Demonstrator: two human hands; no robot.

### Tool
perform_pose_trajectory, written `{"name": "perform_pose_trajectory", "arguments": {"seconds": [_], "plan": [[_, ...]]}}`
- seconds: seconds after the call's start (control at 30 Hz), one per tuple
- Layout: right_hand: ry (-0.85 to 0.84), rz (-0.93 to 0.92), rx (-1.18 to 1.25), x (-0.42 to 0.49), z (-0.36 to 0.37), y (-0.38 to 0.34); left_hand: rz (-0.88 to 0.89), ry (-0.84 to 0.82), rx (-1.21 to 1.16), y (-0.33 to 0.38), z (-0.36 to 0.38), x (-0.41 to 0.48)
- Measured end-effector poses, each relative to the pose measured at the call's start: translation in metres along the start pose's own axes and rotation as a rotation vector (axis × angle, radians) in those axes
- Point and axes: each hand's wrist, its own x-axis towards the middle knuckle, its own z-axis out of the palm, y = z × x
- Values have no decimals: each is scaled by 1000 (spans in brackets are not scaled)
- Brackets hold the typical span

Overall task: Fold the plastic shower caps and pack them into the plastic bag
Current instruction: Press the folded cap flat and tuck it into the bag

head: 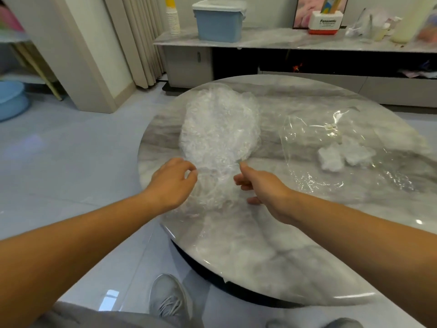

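Observation:
A clear crinkled plastic shower cap [220,129] is spread out above the left part of the round marble table [307,245]. My left hand [173,183] pinches its near left edge. My right hand [259,183] pinches its near right edge with thumb and curled fingers. The cap's lower part hangs bunched between the two hands. To the right lies a flat transparent plastic bag [331,147] with a small label. Two folded white shower caps [343,157] sit inside it.
Beyond the table stands a low marble-topped cabinet [283,41] with a blue bin [218,21], a stack of paper cups [172,17] and a white box [325,22]. A blue basin [11,98] sits on the floor at the left. My grey shoe [169,299] is below the table edge.

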Motion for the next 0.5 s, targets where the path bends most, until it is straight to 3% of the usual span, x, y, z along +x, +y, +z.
{"name": "perform_pose_trajectory", "arguments": {"seconds": [0.27,0.43,0.5], "plan": [[135,-222,206,-21,-33,-10,200,-6,-76,32,7,-12],[254,-162,231,-39,-71,4,404,-8,-19,48,11,-29],[286,-79,147,-46,-81,18,480,-80,19,54,17,-37]]}}
